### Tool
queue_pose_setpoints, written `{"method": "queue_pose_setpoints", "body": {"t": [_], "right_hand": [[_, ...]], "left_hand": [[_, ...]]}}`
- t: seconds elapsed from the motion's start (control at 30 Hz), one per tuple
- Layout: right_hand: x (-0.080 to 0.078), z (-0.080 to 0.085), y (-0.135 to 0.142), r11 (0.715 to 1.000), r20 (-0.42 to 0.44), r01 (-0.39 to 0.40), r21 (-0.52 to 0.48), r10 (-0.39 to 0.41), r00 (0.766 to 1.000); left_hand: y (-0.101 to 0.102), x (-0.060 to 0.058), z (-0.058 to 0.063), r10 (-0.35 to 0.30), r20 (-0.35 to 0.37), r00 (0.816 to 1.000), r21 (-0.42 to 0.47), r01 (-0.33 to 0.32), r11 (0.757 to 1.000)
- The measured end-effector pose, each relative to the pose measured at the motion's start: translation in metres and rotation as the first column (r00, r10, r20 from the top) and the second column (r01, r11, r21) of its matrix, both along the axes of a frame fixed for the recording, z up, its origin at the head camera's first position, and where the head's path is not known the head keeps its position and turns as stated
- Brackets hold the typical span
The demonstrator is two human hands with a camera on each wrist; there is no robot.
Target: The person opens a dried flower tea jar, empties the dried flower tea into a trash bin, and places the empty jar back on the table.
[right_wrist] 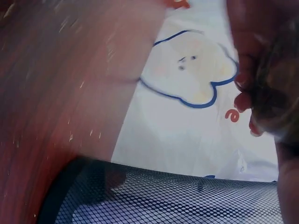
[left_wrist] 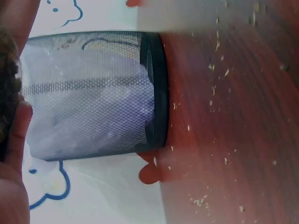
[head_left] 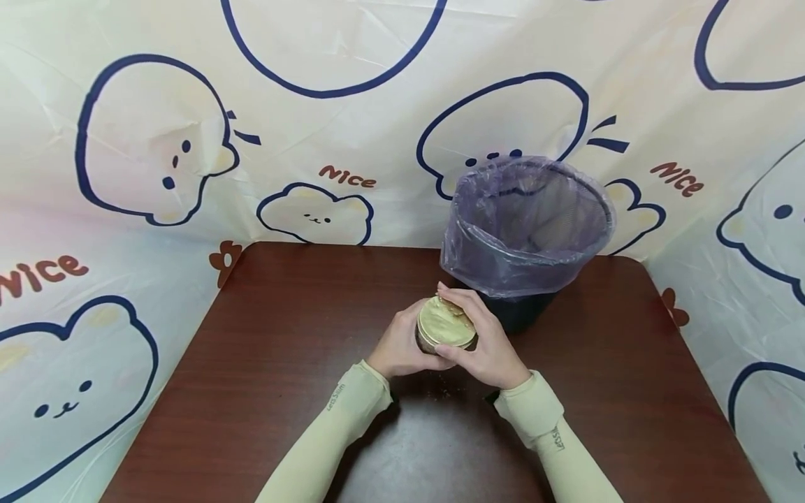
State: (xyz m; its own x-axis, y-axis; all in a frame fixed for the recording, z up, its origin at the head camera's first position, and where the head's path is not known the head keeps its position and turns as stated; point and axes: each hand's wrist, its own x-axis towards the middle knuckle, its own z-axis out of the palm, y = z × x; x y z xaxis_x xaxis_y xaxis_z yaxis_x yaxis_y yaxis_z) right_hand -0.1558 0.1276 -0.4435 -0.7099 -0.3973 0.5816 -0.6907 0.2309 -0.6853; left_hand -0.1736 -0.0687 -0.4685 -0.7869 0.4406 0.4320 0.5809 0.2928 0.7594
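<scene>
Both hands are on a round clear jar [head_left: 428,345] with a gold lid [head_left: 443,323], above the table's middle. My left hand [head_left: 404,342] grips the jar's body from the left. Over the lid's right side, my right hand [head_left: 489,341] holds its rim with thumb and fingers. Brownish bits show on the lid beside the right fingers. In the left wrist view the jar [left_wrist: 7,84] has dark contents, only partly visible. The right wrist view shows the jar [right_wrist: 280,88] blurred at the right edge.
A black mesh bin [left_wrist: 93,93] with a purple plastic liner [head_left: 490,255] stands just behind the right hand. Pale crumbs [left_wrist: 199,202] are scattered over the dark brown wooden table [head_left: 283,335]. A cartoon-printed cloth [head_left: 390,140] hangs behind and at both sides.
</scene>
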Motion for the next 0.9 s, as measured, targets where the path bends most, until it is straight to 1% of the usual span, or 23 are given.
{"method": "queue_pose_setpoints", "body": {"t": [0.1, 0.2, 0.3, 0.37, 0.43, 0.53, 0.67, 0.7, 0.87, 0.9], "right_hand": [[-0.001, 0.004, 0.005, 0.997, 0.003, -0.08, -0.019, 0.08, 0.997], [-0.001, 0.007, 0.009, 0.995, 0.018, -0.099, 0.008, 0.098, 0.995], [-0.001, 0.008, 0.012, 0.993, 0.058, -0.109, 0.038, 0.106, 0.993], [-0.001, 0.009, 0.014, 0.992, 0.089, -0.123, 0.037, 0.12, 0.989], [-0.001, 0.01, 0.016, 0.989, 0.129, -0.146, 0.019, 0.142, 0.981], [-0.004, 0.011, 0.02, 0.98, 0.182, -0.195, -0.021, 0.196, 0.964], [-0.008, 0.01, 0.025, 0.966, 0.23, -0.252, -0.058, 0.259, 0.938], [-0.009, 0.009, 0.025, 0.965, 0.233, -0.254, -0.063, 0.262, 0.937], [-0.013, 0.003, 0.028, 0.969, 0.215, -0.228, -0.091, 0.243, 0.946], [-0.013, 0.002, 0.028, 0.967, 0.217, -0.232, -0.107, 0.25, 0.944]], "left_hand": [[0.001, 0.001, 0.0, -0.044, 0.0, 0.999, 0.014, 0.044, 0.999], [0.001, 0.001, 0.0, -0.07, -0.004, 0.998, 0.026, 0.07, 0.997], [0.0, 0.002, -0.001, -0.084, 0.006, 0.996, 0.033, 0.084, 0.996], [0.0, 0.003, -0.001, -0.099, 0.02, 0.995, 0.043, 0.098, 0.994], [0.0, 0.003, -0.001, -0.116, 0.028, 0.993, 0.056, 0.114, 0.992], [0.0, 0.004, -0.001, -0.143, 0.038, 0.989, 0.078, 0.14, 0.987], [0.0, 0.004, -0.002, -0.153, 0.044, 0.987, 0.073, 0.15, 0.986], [0.0, 0.003, -0.002, -0.153, 0.046, 0.987, 0.072, 0.15, 0.986], [0.0, 0.002, -0.003, -0.152, 0.05, 0.987, 0.069, 0.149, 0.986], [0.0, 0.002, -0.003, -0.155, 0.052, 0.987, 0.071, 0.151, 0.986]]}}
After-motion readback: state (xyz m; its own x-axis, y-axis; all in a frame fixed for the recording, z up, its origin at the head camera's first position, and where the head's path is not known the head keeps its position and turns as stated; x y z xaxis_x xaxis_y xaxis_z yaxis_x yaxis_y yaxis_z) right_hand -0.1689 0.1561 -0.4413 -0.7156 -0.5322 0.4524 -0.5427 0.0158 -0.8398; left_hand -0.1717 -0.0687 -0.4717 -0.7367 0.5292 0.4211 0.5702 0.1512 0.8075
